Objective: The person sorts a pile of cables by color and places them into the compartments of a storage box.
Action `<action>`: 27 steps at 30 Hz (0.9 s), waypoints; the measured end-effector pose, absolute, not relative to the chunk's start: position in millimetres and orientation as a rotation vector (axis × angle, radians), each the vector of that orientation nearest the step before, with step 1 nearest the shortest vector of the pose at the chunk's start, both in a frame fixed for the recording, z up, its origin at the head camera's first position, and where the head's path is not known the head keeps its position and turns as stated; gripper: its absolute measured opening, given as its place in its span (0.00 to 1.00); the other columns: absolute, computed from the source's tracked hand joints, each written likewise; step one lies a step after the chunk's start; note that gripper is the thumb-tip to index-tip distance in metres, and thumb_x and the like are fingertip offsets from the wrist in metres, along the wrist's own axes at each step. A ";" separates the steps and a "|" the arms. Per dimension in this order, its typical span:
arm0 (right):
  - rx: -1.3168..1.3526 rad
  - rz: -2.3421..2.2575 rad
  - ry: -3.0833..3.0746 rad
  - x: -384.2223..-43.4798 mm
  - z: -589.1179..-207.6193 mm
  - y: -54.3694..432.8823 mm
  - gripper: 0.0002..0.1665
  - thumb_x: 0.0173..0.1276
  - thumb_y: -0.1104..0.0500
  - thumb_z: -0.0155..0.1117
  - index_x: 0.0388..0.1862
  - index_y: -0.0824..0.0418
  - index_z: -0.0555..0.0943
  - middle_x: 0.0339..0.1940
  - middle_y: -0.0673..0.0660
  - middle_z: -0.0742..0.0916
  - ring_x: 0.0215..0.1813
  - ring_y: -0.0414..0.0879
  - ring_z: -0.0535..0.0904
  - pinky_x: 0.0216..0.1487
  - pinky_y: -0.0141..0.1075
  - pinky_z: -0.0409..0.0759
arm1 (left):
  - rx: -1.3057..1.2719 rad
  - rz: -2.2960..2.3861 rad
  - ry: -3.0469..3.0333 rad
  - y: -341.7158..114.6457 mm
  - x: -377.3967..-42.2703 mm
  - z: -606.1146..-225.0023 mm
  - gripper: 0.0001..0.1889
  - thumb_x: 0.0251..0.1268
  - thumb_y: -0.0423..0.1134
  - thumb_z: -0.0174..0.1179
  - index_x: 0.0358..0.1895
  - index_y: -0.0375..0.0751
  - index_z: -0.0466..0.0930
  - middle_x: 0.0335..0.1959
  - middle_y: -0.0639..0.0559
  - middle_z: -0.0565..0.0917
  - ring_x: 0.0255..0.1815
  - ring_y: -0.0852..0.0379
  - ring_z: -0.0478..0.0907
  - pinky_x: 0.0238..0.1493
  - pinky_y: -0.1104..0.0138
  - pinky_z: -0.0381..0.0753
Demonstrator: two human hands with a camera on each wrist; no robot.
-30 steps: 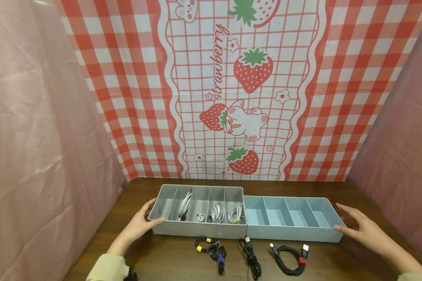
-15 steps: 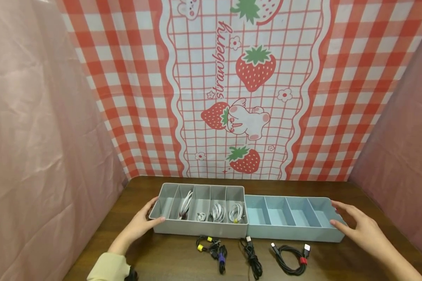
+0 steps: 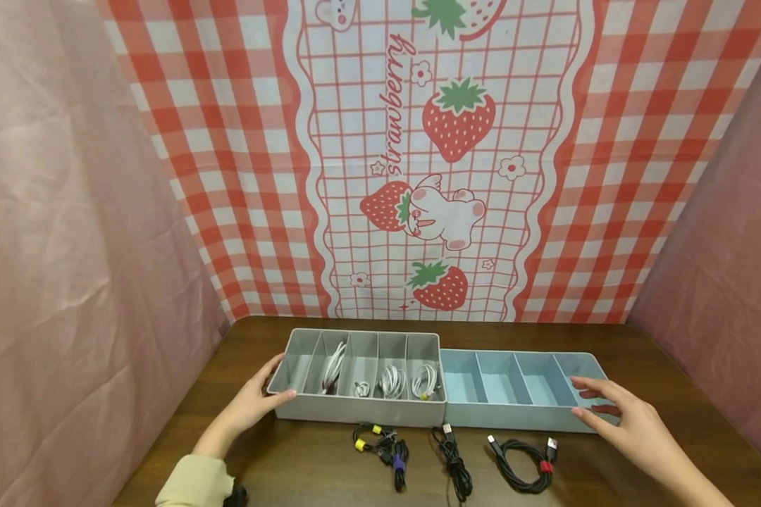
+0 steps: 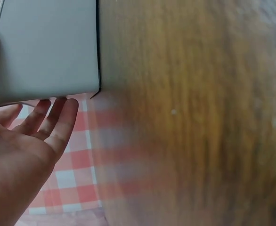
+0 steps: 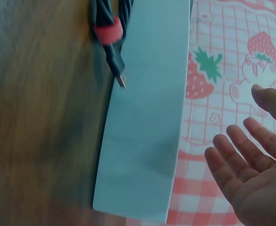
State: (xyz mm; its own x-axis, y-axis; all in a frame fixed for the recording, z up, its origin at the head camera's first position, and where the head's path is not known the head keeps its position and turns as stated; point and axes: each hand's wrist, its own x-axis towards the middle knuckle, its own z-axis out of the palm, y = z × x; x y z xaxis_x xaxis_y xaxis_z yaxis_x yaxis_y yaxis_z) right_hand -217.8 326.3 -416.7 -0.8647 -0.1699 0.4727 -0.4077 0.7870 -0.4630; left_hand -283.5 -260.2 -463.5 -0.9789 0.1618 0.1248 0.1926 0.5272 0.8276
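My left hand (image 3: 244, 408) holds the left end of a grey divided box (image 3: 355, 410), thumb on the front corner. In the left wrist view its fingers touch the box's end wall (image 4: 46, 52). Coiled white cables lie in several compartments, among them one coil (image 3: 392, 384) and a yellow-tied one (image 3: 424, 382). A light blue divided box (image 3: 514, 417) abuts it on the right. Over the blue box's right end hovers my right hand (image 3: 637, 426), fingers apart and holding nothing. In the right wrist view that hand (image 5: 255, 174) appears beyond the box's rim, thumb spread.
Black cables lie in front of the boxes: one with yellow ties (image 3: 363, 445), one purple-tied (image 3: 399, 465), one bundled (image 3: 459, 479) and one with a red band (image 3: 526, 484). A checked strawberry cloth (image 3: 456, 127) hangs behind the brown table (image 3: 279, 465).
My right hand has moved left from beside the blue box's right end to over its rightmost compartment. The left hand stays on the grey box.
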 end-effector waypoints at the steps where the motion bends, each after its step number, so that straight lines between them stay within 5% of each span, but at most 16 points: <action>1: 0.436 0.804 -2.560 -216.1 -417.8 324.1 0.27 0.56 0.58 0.72 0.56 0.55 0.78 0.47 0.56 0.83 0.45 0.21 0.73 0.38 0.24 0.76 | -0.314 -1.479 -2.719 -260.2 -283.4 -463.5 0.43 0.57 0.44 0.66 0.73 0.40 0.52 0.64 0.34 0.68 0.58 0.42 0.71 0.53 0.58 0.73; 27: 0.509 0.806 -2.635 -203.0 -454.9 294.6 0.18 0.55 0.54 0.72 0.46 0.54 0.83 0.41 0.49 0.86 0.41 0.34 0.80 0.37 0.35 0.78 | -0.309 -1.485 -2.765 -259.0 -281.4 -456.4 0.43 0.59 0.45 0.65 0.74 0.40 0.50 0.68 0.33 0.63 0.64 0.39 0.66 0.59 0.49 0.68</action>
State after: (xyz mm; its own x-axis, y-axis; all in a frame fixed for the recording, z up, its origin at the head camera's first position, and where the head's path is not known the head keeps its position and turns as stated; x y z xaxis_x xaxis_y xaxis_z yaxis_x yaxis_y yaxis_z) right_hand -203.0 294.6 -454.9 -0.8790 -0.2362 0.4142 -0.4275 0.7751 -0.4652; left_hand -281.4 -259.0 -456.4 -0.9808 0.1774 0.0815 0.1659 0.5373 0.8269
